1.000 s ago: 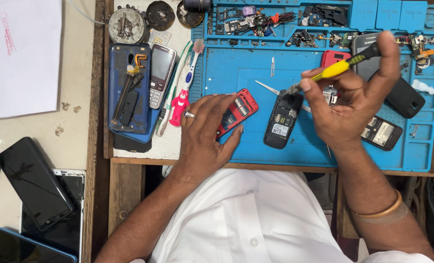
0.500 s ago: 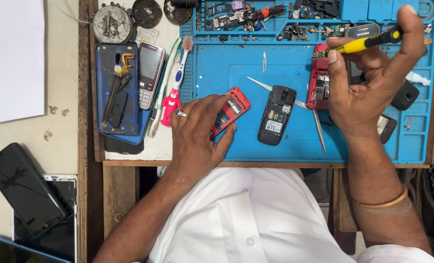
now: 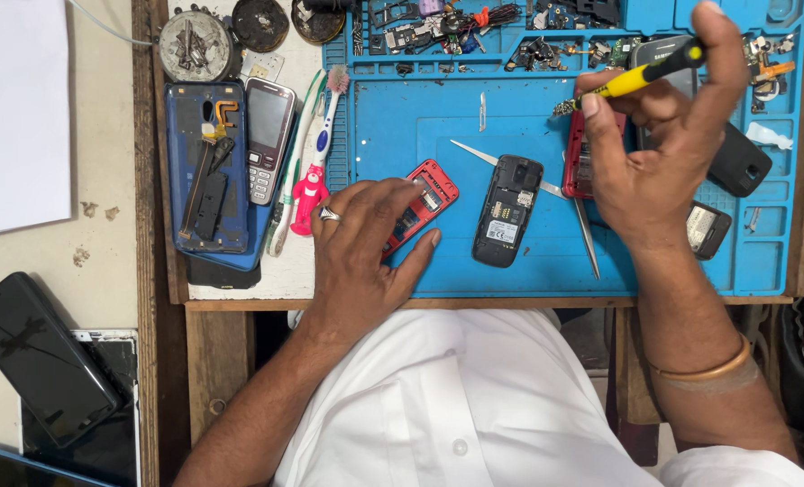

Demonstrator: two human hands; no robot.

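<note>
My left hand lies flat on a red phone frame on the blue repair mat, pinning it down. My right hand is raised over the mat's right side, fingers closed on a yellow-handled screwdriver with its tip pointing left. A black opened phone lies between the hands, back side up. Metal tweezers and a second red phone part lie under the right hand.
Trays of small parts line the mat's top edge. Left of the mat lie a blue phone shell, a grey keypad phone and a toothbrush. Dark phones rest on the left table. Black phone pieces sit at right.
My right hand with the screwdriver has lifted up and away to the right from the black phone. My left hand stays on the red frame. The camera view shifted slightly.
</note>
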